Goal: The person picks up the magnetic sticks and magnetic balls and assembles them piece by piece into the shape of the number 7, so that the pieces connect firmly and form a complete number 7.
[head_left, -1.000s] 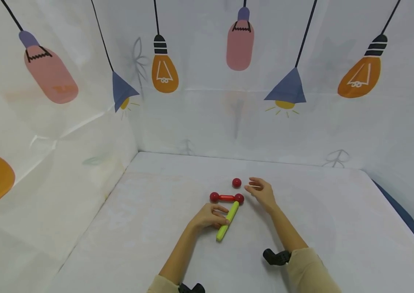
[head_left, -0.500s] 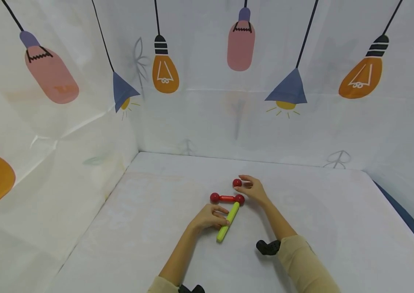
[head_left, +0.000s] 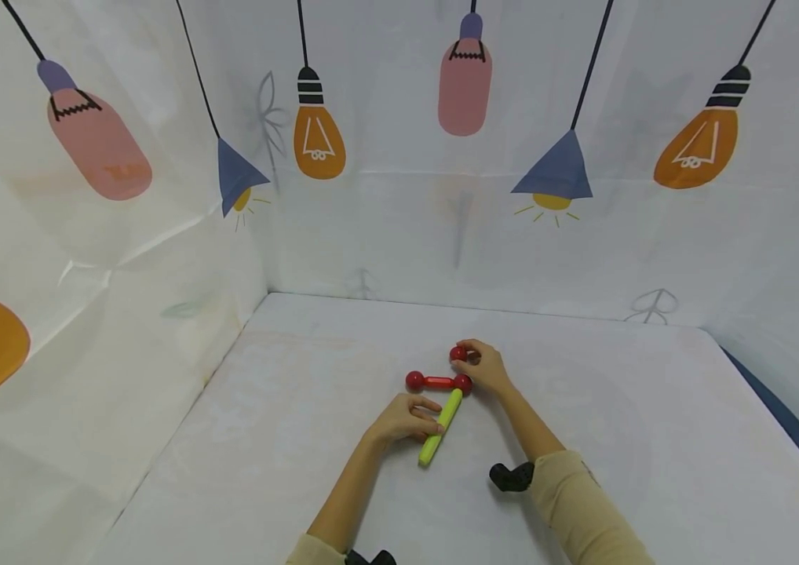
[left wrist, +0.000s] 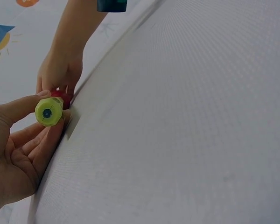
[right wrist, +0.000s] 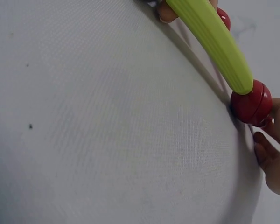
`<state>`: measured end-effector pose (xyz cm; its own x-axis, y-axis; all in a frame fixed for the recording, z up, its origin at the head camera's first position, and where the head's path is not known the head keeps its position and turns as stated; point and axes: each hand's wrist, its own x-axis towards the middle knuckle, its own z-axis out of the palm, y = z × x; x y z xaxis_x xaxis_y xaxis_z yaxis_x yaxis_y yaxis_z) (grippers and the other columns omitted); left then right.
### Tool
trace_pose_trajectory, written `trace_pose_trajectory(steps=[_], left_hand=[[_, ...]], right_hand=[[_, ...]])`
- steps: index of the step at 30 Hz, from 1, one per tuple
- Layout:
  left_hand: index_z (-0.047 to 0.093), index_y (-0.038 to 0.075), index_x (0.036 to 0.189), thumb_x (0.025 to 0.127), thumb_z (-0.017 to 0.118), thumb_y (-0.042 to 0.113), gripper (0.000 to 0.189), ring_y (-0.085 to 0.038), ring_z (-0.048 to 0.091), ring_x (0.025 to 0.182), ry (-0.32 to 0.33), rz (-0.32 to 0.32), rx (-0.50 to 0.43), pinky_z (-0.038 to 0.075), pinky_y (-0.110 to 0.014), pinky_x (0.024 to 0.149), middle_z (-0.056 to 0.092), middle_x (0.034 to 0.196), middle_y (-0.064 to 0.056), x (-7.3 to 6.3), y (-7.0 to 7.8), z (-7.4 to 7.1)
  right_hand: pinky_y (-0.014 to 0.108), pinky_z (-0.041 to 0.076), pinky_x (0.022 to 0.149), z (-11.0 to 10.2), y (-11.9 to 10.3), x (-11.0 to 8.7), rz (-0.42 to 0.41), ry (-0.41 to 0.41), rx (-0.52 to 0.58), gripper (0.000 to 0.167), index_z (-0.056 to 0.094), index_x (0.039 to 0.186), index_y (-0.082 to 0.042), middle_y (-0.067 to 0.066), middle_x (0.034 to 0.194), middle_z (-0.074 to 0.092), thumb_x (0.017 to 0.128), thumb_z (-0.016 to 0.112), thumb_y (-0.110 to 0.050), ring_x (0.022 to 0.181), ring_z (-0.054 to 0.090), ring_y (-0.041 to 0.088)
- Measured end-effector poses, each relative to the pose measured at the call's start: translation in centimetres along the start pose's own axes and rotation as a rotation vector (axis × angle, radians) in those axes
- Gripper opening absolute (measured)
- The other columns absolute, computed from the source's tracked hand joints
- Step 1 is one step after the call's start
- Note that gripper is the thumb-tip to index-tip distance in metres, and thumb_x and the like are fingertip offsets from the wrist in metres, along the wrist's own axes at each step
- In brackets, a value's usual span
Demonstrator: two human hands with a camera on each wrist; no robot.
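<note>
My left hand (head_left: pixel 403 418) holds a yellow-green ridged stick (head_left: pixel 440 428), pinched between thumb and fingers; its round end (left wrist: pixel 48 112) faces the left wrist camera. The stick's far tip meets a glossy red ball (head_left: pixel 463 384). From that ball a short red stick (head_left: pixel 438 383) runs left to another red ball (head_left: pixel 414 380). Just beyond, my right hand (head_left: pixel 486 369) pinches a separate red ball (head_left: pixel 457 354), partly covered by the fingers. In the right wrist view, the joined red ball (right wrist: pixel 252 103) sits at the stick's tip and largely hides the ball in my fingers.
All of this is on a white tabletop (head_left: pixel 265 471). White sheets printed with lamps (head_left: pixel 399 220) stand behind and to the left. A black wrist-worn device (head_left: pixel 511 476) juts out by the right sleeve (head_left: pixel 583 502).
My right hand has moved left to the separate red ball and its fingers have closed on it. The left hand and the yellow-green stick stay in place.
</note>
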<state>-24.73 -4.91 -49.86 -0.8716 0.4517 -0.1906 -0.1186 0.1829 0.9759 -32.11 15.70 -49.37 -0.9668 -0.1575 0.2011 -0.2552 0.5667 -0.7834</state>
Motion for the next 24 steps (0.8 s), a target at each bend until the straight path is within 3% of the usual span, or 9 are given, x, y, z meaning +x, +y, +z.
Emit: trace_pose_trajectory(steps=[5,10,13,20,24], left_hand=[[0.064,-0.008,0.109,0.076,0.075,0.004,0.037,-0.01,0.061,0.063,0.01,-0.013,0.005,0.053,-0.026,0.056,0.071,0.084,-0.015,0.1,-0.1,0.0],[0.066,-0.005,0.107,0.075,0.077,0.007,0.036,-0.011,0.061,0.062,0.02,-0.036,0.006,0.053,-0.025,0.056,0.071,0.083,-0.013,0.1,0.0,0.1],[0.066,-0.005,0.107,0.075,0.077,0.006,0.035,-0.011,0.061,0.062,0.023,-0.036,0.014,0.053,-0.026,0.056,0.071,0.084,-0.013,0.1,0.1,0.1],[0.065,-0.007,0.108,0.074,0.076,0.005,0.038,-0.012,0.063,0.064,0.02,-0.017,0.025,0.054,-0.028,0.057,0.071,0.088,-0.016,0.4,0.2,-0.1],[0.064,-0.008,0.11,0.074,0.075,0.003,0.039,-0.012,0.064,0.066,0.012,-0.006,0.02,0.054,-0.028,0.057,0.071,0.087,-0.017,0.6,0.2,-0.3]], right_hand=[[0.043,0.049,0.085,-0.3,0.4,-0.5,0.012,0.056,0.062,0.039,0.057,0.117,0.004,0.024,0.111,0.061,0.084,0.068,-0.014,0.097,0.059,0.033],[0.042,0.047,0.091,-1.0,0.8,-1.3,0.132,0.075,0.135,0.048,0.053,0.126,0.002,0.024,0.12,0.056,0.086,0.067,-0.019,0.105,0.056,0.034],[0.046,0.043,0.097,-1.7,1.0,-1.8,0.222,0.034,0.146,0.054,0.048,0.132,0.004,0.025,0.128,0.051,0.088,0.066,-0.02,0.114,0.052,0.038],[0.048,0.042,0.097,-3.5,1.1,-4.0,0.251,-0.071,0.129,0.054,0.048,0.132,0.007,0.027,0.127,0.051,0.089,0.065,-0.021,0.115,0.051,0.04],[0.049,0.041,0.097,-4.1,0.6,-5.2,0.314,-0.092,0.145,0.05,0.052,0.128,0.005,0.024,0.125,0.054,0.088,0.065,-0.022,0.115,0.051,0.037]])
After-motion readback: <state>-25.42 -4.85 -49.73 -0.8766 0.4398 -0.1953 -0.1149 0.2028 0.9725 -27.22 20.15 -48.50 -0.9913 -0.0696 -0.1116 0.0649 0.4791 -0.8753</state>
